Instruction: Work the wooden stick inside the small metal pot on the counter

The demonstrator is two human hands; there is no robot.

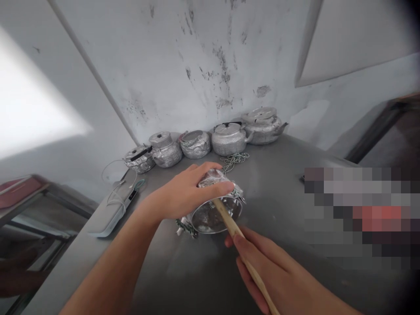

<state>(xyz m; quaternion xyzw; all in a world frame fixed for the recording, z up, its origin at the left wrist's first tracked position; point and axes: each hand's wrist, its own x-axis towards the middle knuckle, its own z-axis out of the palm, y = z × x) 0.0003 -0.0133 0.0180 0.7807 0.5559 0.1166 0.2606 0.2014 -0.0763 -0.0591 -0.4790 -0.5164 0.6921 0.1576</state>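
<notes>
A small, dented silver metal pot [216, 225] is tipped over the grey table, its round mouth facing me. Green-and-white cord is wound at its sides. My left hand [187, 190] holds the pot's far side, thumb along the upper wall and fingers over the back. In my right hand [259, 258] is a wooden stick [228, 218], gripped along its length. The stick slants up and left into the pot's mouth, and its far end is hidden inside.
Several dented metal kettles and pots [229, 140] line the table's back by the stained wall. A patterned cord [234, 162] lies before them. A pale flat device with a cable [114, 214] rests at the left edge. Part of the right side is pixelated.
</notes>
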